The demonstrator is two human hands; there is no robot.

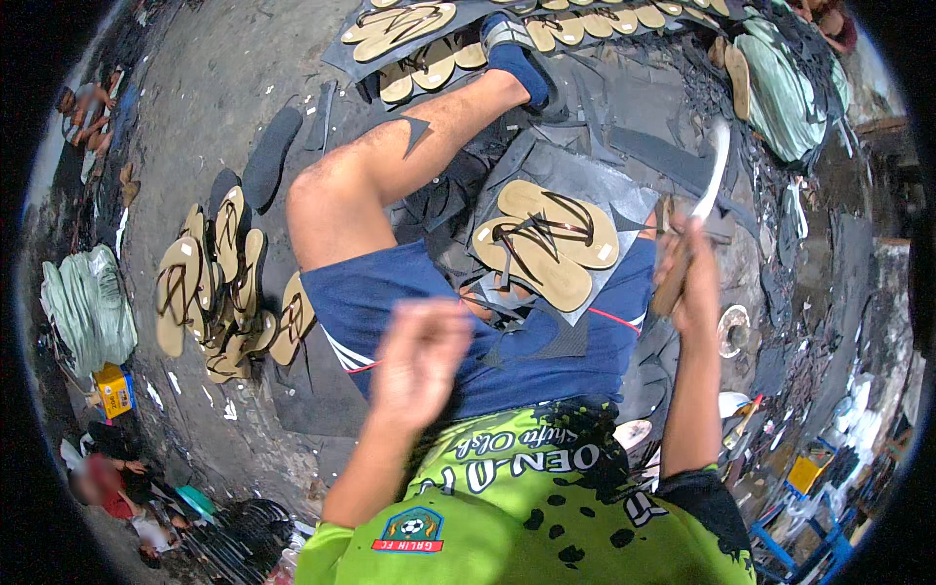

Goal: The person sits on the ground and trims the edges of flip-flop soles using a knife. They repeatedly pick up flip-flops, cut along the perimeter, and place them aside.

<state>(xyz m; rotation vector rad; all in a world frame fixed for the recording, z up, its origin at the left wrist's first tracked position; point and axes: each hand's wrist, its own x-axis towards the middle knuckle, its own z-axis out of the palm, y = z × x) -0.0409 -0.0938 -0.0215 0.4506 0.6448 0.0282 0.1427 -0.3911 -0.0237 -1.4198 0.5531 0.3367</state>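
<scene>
My right hand is closed around a knife with a long, curved, pale blade, which points up and away from me and is slightly blurred. A brown block lies right beside that hand. Above my lap hovers my left hand, smeared by motion; nothing clearly shows in it. Between my legs, a pair of tan flip-flops with dark brown straps rests on a dark rubber sheet. One flip-flop partly overlaps the other. Dark offcuts lie across my shorts, near the left hand.
More tan flip-flops are heaped on the floor at left. Rows of flip-flops lie at the far side, near my foot. A loose black sole and several rubber scraps are scattered about. Pale green sacks stand at left and far right.
</scene>
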